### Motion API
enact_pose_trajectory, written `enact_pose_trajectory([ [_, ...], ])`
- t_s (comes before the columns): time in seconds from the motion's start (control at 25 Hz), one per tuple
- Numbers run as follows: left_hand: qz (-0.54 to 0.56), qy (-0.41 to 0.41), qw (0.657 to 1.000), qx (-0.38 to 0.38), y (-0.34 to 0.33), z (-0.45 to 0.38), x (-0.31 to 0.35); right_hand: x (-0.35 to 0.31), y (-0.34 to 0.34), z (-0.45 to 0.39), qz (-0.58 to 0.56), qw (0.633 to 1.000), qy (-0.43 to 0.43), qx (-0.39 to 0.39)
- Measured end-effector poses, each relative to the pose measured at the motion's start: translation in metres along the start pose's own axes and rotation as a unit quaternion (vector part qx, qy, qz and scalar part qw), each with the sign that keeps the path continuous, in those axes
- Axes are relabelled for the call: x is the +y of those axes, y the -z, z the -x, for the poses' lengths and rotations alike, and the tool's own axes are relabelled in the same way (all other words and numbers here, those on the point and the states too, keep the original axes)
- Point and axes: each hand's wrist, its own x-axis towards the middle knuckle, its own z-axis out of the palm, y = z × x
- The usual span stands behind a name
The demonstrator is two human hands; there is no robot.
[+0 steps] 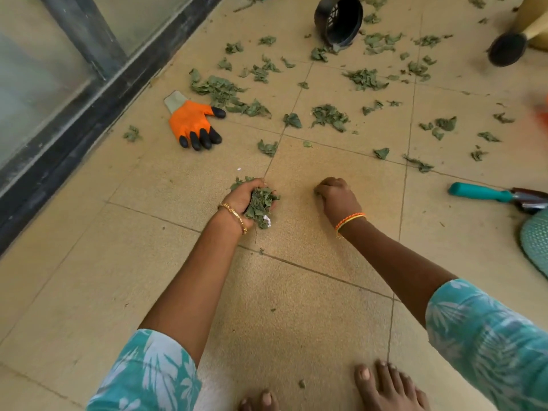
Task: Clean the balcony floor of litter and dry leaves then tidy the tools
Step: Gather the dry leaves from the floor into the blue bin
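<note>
My left hand grips a bunch of dry green leaves with a scrap of white litter in it, just above the tiled floor. My right hand is down on the floor with fingers curled, pinching a small leaf at its fingertips. Many more dry leaves lie scattered over the tiles beyond both hands. An orange glove with black fingertips lies on the floor to the left. A teal-handled trowel lies at the right.
A black plastic pot lies on its side at the top. A dark brush head on a wooden handle is at the top right. A teal mat edge is at right. A dark door frame runs along the left. My bare feet are at the bottom.
</note>
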Motion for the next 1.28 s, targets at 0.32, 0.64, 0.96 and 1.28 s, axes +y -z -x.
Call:
enact_pose_trajectory([
  [0.32, -0.065, -0.016, 0.995, -0.079, -0.005, 0.000, -0.010, -0.063, 0.040, -0.006, -0.508, 0.850, -0.134, -0.039],
  [0.64, -0.025, -0.039, 0.998, 0.031, 0.019, -0.021, 0.003, -0.061, 0.033, -0.068, -0.311, 0.947, -0.044, -0.071],
  [0.96, 0.020, -0.042, 0.998, 0.042, 0.038, -0.028, 0.018, -0.072, -0.024, -0.143, 0.023, 0.973, 0.136, -0.184],
  [1.28, 0.041, -0.059, 0.996, 0.049, 0.035, -0.023, 0.018, -0.070, -0.029, -0.132, -0.095, 0.990, 0.090, 0.054],
])
